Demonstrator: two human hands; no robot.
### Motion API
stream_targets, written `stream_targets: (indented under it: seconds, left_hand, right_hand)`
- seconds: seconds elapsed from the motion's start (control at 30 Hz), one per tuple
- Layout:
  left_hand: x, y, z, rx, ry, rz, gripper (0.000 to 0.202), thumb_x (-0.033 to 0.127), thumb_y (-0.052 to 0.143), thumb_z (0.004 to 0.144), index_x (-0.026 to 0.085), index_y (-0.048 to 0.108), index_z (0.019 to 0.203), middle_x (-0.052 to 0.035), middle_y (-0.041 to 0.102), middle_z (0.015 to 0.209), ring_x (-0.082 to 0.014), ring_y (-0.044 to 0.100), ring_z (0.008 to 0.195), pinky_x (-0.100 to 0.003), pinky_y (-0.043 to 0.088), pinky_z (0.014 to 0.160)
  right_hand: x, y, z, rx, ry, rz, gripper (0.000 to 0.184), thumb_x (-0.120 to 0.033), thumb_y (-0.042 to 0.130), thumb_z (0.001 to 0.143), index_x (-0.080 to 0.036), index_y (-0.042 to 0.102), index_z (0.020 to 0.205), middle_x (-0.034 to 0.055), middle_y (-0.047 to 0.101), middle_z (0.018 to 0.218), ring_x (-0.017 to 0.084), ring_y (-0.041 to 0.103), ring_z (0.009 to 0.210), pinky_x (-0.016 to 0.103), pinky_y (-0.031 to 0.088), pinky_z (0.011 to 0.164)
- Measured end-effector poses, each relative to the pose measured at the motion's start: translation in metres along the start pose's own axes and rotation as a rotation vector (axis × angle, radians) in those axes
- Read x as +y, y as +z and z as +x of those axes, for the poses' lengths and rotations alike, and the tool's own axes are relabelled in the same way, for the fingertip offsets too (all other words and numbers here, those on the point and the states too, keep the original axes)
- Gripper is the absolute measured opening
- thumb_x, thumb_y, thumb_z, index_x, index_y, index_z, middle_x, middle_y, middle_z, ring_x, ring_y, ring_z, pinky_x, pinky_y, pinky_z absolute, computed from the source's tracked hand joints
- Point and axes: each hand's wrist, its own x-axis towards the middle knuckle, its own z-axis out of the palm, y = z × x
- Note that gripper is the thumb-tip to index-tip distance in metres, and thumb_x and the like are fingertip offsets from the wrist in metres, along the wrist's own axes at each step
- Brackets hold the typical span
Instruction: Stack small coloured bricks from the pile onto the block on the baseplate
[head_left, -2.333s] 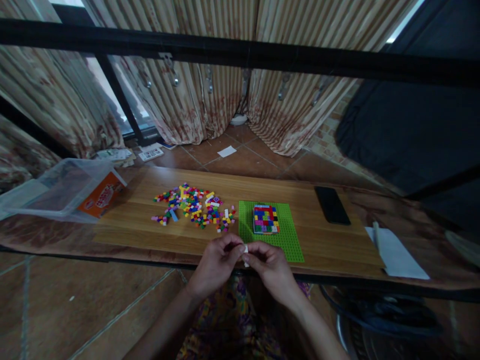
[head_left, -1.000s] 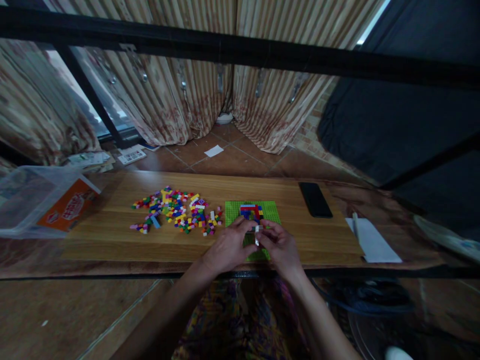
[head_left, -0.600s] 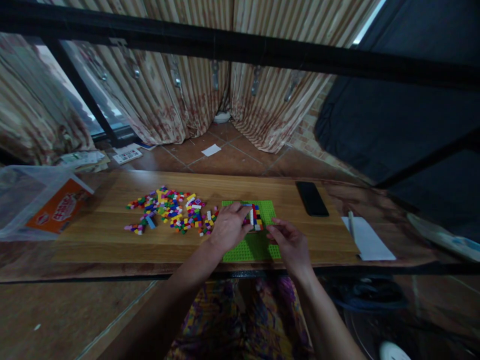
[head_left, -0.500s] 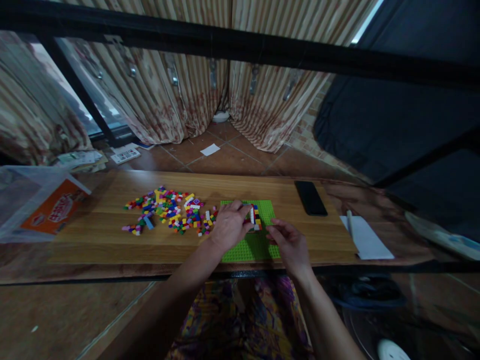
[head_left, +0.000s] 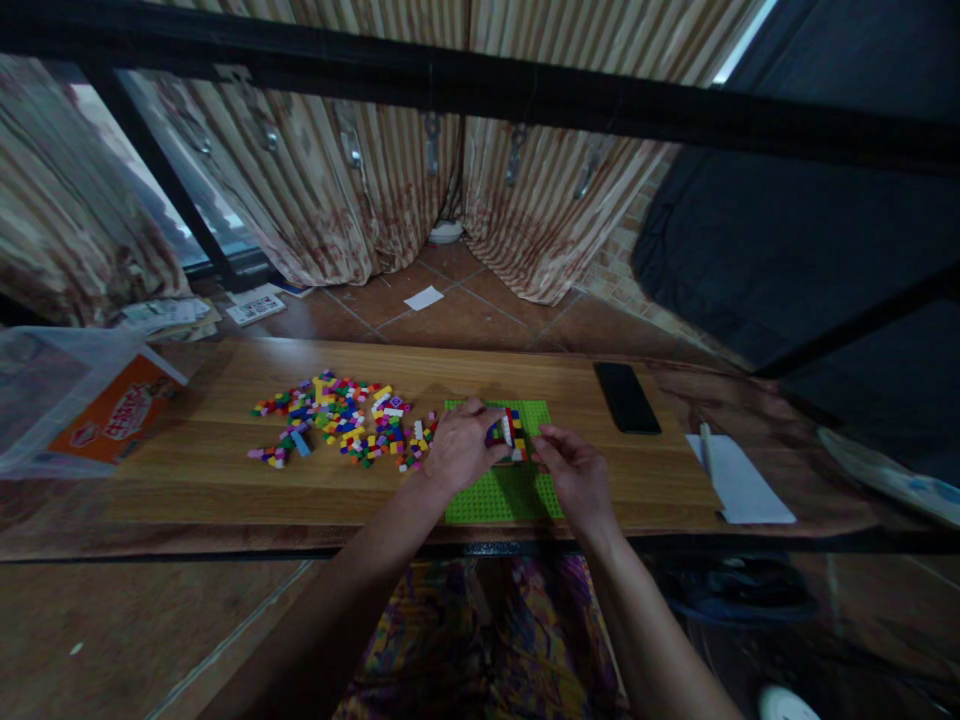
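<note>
A green studded baseplate (head_left: 495, 503) lies on the wooden table, and a small multicoloured toy-brick structure (head_left: 516, 436) with a white piece along it stands on the plate. My left hand (head_left: 466, 446) grips this structure from the left, thumb on the near side and fingers on the far side, hiding part of it. Just right of the structure is my right hand (head_left: 576, 475), its thumb and forefinger pinched together. Whatever lies between those fingertips is too small to make out. To the left spreads a pile of loose toy bricks (head_left: 337, 415) in many colours.
A clear plastic box (head_left: 45, 375) with an orange label stands at the table's left end. A black phone (head_left: 628, 397) lies toward the right, with a pen (head_left: 706, 450) and white paper (head_left: 742, 482) beyond it. A dark bar (head_left: 480, 75) crosses above the table.
My right hand has moved slightly left, closer to the brick structure. The left hand keeps its hold with hardly any movement. The whole view has shifted a little.
</note>
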Motion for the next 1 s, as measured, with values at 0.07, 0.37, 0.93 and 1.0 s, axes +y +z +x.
stream_targets:
  seconds: [0.07,0.37,0.93,1.0]
  left_hand:
    - [-0.001,0.001,0.002,0.004,-0.007,-0.008,0.05,0.038,0.073,0.078,0.03,0.064,0.127,-0.0041,0.061,0.106,-0.0212,0.061,0.097,-0.035,0.047,0.094]
    - [-0.001,-0.002,0.001,0.043,0.01,-0.036,0.047,0.032,0.073,0.078,0.028,0.065,0.124,-0.005,0.067,0.109,-0.0244,0.061,0.107,-0.04,0.046,0.1]
    - [0.017,0.006,-0.011,0.059,-0.123,-0.166,0.053,0.014,0.054,0.086,0.021,0.051,0.138,-0.0033,0.072,0.117,-0.0211,0.06,0.114,-0.038,0.047,0.105]
    - [0.017,0.006,-0.012,0.062,-0.122,-0.177,0.054,0.013,0.054,0.086,0.021,0.05,0.139,-0.0025,0.072,0.115,-0.0208,0.059,0.115,-0.037,0.046,0.106]
  right_hand:
    - [0.001,0.003,0.005,0.016,-0.053,-0.068,0.04,-0.051,0.072,0.071,-0.019,0.07,0.094,0.0066,0.074,0.086,0.02,0.066,0.075,0.034,0.052,0.07]
    - [-0.002,0.022,0.016,-0.013,-0.149,-0.392,0.032,-0.045,0.065,0.076,-0.019,0.073,0.093,0.0054,0.073,0.086,0.018,0.059,0.066,0.032,0.046,0.068]
    - [0.009,0.027,0.021,0.016,-0.106,-0.353,0.035,-0.042,0.066,0.071,-0.016,0.073,0.093,0.0085,0.074,0.092,0.02,0.063,0.072,0.033,0.047,0.07]
    - [0.009,0.027,0.024,0.013,-0.058,-0.322,0.034,-0.042,0.068,0.068,-0.017,0.073,0.091,0.0079,0.075,0.089,0.02,0.065,0.072,0.033,0.048,0.07]
